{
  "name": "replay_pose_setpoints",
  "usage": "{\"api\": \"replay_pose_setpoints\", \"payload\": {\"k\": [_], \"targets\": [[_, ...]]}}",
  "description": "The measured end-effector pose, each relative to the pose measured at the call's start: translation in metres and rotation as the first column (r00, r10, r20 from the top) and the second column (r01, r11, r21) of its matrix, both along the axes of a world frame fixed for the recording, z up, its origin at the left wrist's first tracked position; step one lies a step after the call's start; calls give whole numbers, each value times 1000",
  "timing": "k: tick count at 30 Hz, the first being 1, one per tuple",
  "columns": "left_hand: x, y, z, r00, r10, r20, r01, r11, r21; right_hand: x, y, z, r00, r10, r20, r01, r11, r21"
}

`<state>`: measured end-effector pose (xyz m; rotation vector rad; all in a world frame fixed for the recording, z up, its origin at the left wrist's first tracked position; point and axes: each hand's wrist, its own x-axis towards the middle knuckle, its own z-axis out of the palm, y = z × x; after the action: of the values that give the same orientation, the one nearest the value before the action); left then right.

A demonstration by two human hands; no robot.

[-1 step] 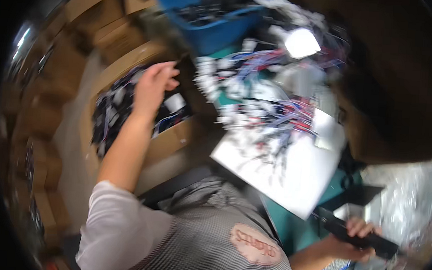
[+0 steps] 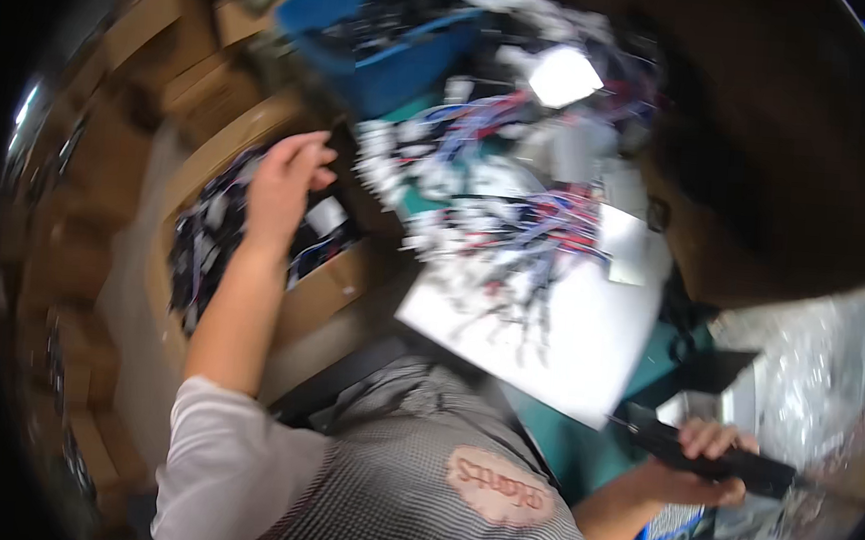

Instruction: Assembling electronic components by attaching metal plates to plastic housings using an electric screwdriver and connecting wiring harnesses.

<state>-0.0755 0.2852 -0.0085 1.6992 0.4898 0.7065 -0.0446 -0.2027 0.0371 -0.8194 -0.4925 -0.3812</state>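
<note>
My left hand (image 2: 284, 191) hangs over a cardboard box (image 2: 326, 293) packed with dark cables and connectors (image 2: 218, 205). Its fingers are slightly bent and apart, and I see nothing in them. At the lower right, my right hand (image 2: 705, 460) is closed around a long black tool (image 2: 764, 474) with a thin tip, shaped like an electric screwdriver. That tip points left, near the corner of a white board (image 2: 597, 352). Wire bundles (image 2: 556, 223) with white connectors and red, blue and black leads lie on the board and beyond it; motion blurs them.
A blue bin (image 2: 381, 71) of black parts stands at the back. Stacked cardboard boxes (image 2: 133, 28) line the left side. Clear plastic bags (image 2: 797, 366) lie at the right, beside the green work surface (image 2: 566, 445). A large dark shape (image 2: 790, 175) fills the upper right.
The whole scene has shifted a little to the left in the picture. Both hands keep their poses, the right still around the black tool.
</note>
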Motion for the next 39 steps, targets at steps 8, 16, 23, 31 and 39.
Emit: {"api": "replay_pose_setpoints", "payload": {"k": [8, 16, 23, 31, 39], "targets": [[70, -116, 60, 853, -503, 143, 480, 861, 167, -3, 0, -20, 988, -97, -116, 99, 995, 7], [180, -247, 106, 649, -742, -165, 657, 438, 614, 2, -5, -23, 975, -107, -196, 107, 994, -13], [325, -318, 91, 580, -796, -172, 764, 605, -226, 0, -11, -19, 975, -42, -219, 58, 996, 64], [408, -362, 38, 630, -764, -140, 541, 561, -626, -5, -18, -15, 966, 126, -224, -70, 968, 242], [394, -349, 38, 632, -772, -60, 555, 506, -660, -2, -17, -14, 972, 88, -220, -40, 976, 214]]}}
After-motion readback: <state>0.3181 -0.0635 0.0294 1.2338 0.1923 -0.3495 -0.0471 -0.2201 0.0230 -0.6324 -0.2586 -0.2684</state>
